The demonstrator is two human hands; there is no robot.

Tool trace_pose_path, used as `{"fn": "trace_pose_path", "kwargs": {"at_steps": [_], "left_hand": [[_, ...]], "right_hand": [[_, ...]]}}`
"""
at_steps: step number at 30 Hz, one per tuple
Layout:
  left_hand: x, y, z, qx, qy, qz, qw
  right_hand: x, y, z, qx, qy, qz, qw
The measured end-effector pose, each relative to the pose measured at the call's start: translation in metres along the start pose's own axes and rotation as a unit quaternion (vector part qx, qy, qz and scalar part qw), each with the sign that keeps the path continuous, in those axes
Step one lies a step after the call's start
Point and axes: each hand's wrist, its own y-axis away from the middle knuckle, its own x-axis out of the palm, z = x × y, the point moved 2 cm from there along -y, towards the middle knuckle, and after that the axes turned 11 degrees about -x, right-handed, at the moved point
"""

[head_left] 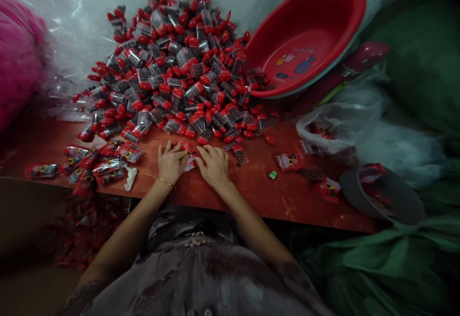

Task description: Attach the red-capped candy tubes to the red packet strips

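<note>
A small red printed plastic packet (187, 147) lies on the red tabletop between my two hands, partly covered by them. My left hand (171, 163) grips its left side, with the fingers bent over it and the thumb side hidden in part. From the right, my right hand (214, 166) has its thumb and curled fingertips on the packet's edge. Just beyond the hands rises a big heap of clear plastic tubes with red caps (176, 76), dark bits inside them. Left of my hands lies a group of filled red packets (104, 165).
A red basin (305, 33) leans tilted at the back right, against the heap. On the right are a loose red packet (289, 161), a small green piece (272, 175), a clear plastic bag (338, 114) and a grey bowl (381, 193). A pink bundle (19, 57) stands far left.
</note>
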Motion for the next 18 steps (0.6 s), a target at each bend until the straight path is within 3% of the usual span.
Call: {"fn": "trace_pose_path", "kwargs": {"at_steps": [3, 6, 9, 12, 15, 18], "left_hand": [[0.004, 0.000, 0.001, 0.008, 0.017, -0.013, 1.000], [0.007, 0.001, 0.002, 0.023, 0.040, -0.037, 0.998], [0.003, 0.004, 0.000, 0.047, 0.061, -0.074, 0.994], [-0.009, 0.007, -0.004, 0.047, 0.094, -0.121, 0.987], [-0.023, 0.011, -0.012, 0.038, 0.138, -0.150, 0.978], [-0.031, 0.017, -0.024, 0.047, 0.173, -0.148, 0.973]], "right_hand": [[0.014, -0.010, 0.005, 0.001, -0.006, 0.063, 0.998], [0.019, -0.012, 0.003, 0.011, -0.036, 0.064, 0.997], [0.016, -0.009, -0.001, 0.010, -0.075, 0.009, 0.997], [0.008, -0.005, -0.001, 0.032, -0.129, -0.088, 0.987], [-0.001, -0.003, 0.002, 0.102, -0.241, -0.153, 0.953], [-0.007, -0.004, 0.008, 0.159, -0.407, -0.135, 0.889]]}}
